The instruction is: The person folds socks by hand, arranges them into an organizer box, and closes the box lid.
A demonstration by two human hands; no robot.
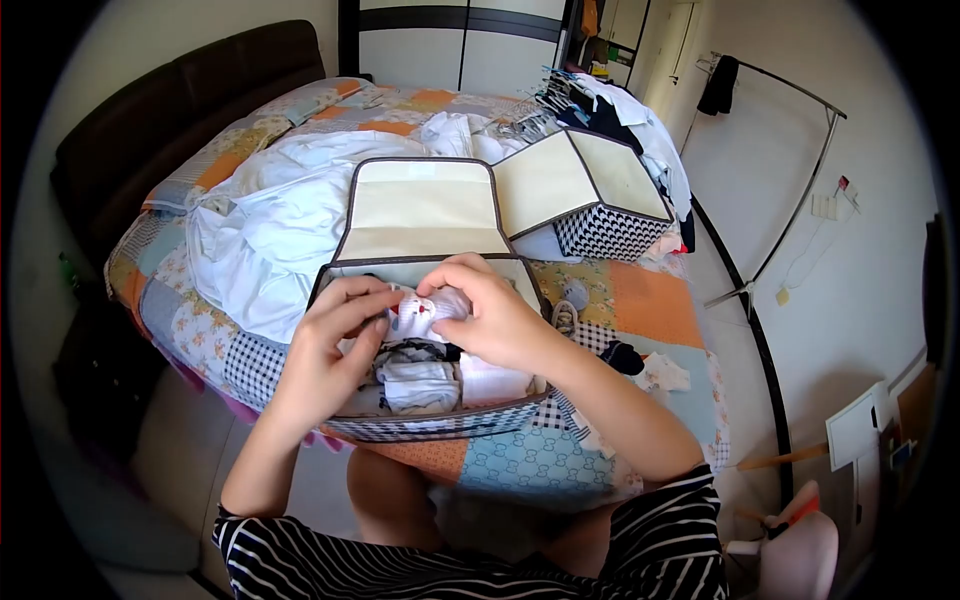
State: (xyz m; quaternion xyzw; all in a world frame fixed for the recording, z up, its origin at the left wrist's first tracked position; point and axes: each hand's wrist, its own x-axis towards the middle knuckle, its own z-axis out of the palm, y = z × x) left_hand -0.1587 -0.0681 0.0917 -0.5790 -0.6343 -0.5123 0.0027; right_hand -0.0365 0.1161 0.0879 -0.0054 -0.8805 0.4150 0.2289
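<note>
While steadying a small white knitted bundle with red marks, presses from the left with the left hand and from the right with the right hand, both in a narrow grip on the cloth, probably to stop it from loosening. Holds it just above the far part of an open storage box, apparently for a short reach and a safe catch below. Has the box's flap folded back toward the far side, likely to free the opening. Shows, nearer inside, a pale grey bundle beside a pale pink bundle, seemingly set close for mutual support. Farther right, has a second box on the bed, likewise open, perhaps for easy access; to the far left, white bedding in a loose heap, clear of both hands.
</note>
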